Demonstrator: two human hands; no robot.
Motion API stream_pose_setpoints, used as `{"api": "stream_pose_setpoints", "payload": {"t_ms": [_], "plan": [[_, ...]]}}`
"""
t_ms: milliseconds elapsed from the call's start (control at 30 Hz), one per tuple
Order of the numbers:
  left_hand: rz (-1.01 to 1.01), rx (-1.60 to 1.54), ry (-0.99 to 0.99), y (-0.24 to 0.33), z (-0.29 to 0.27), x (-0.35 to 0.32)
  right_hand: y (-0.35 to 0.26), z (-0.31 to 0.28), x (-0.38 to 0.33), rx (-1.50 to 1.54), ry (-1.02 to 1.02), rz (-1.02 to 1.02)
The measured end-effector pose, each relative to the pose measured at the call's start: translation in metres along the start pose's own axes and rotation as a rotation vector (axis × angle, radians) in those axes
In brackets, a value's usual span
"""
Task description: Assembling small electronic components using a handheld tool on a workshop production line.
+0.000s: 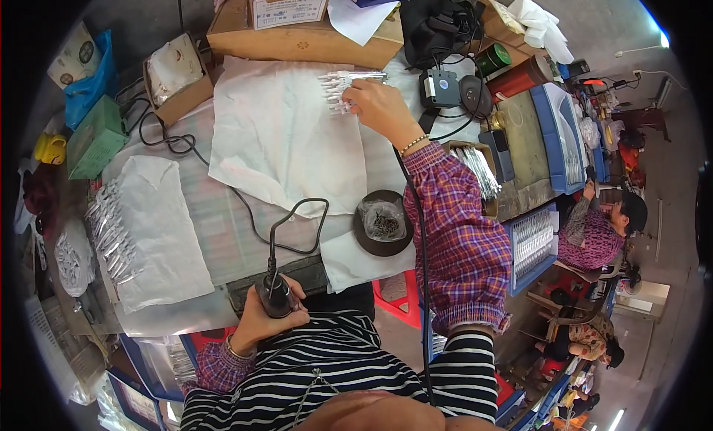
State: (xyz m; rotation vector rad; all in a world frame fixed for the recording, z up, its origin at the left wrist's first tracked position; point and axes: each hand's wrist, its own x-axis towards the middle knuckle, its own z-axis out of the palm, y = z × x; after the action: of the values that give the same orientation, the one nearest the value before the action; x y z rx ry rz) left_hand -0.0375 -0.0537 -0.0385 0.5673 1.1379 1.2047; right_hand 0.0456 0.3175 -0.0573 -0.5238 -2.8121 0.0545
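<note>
My left hand (269,312) is wrapped round a dark corded electric screwdriver (276,297), held upright against my striped shirt, its cable leaving the top. My right hand (382,108) reaches to the far side of the table, fingers bent and closed at a small pile of slim silver metal parts (334,80). Which part the fingertips grip is partly hidden. That pile lies on a white cloth (278,141). Nearer to me, a dark round bowl (382,241) holds a clear plastic bag with small dark screws (386,224).
More silver parts (115,234) lie in a row on a white sheet (167,245) at the left. A black cable (241,212) loops across the table. Boxes (304,37) line the back. A carton of metal strips (475,171) and blue trays (533,249) stand right. Co-workers (590,234) sit beyond.
</note>
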Motion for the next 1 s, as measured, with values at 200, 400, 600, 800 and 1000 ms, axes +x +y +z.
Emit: {"api": "stream_pose_setpoints", "payload": {"t_ms": [200, 400, 600, 800, 1000], "plan": [[0.004, -0.02, 0.014, -0.001, -0.002, 0.0, -0.002, 0.004, 0.001, 0.003, 0.007, -0.014], [0.002, -0.017, 0.013, 0.0, -0.005, -0.002, -0.002, 0.006, 0.003, 0.024, 0.0, 0.019], [-0.04, -0.103, 0.032, -0.004, -0.002, 0.0, 0.014, 0.009, -0.003, 0.026, -0.017, 0.134], [-0.051, -0.094, 0.095, -0.008, 0.006, 0.0, 0.018, -0.02, -0.026, 0.335, 0.352, 0.188], [-0.311, -0.064, -0.088, -0.004, 0.003, 0.022, -0.017, -0.09, -0.119, 0.54, 0.977, 0.388]]}}
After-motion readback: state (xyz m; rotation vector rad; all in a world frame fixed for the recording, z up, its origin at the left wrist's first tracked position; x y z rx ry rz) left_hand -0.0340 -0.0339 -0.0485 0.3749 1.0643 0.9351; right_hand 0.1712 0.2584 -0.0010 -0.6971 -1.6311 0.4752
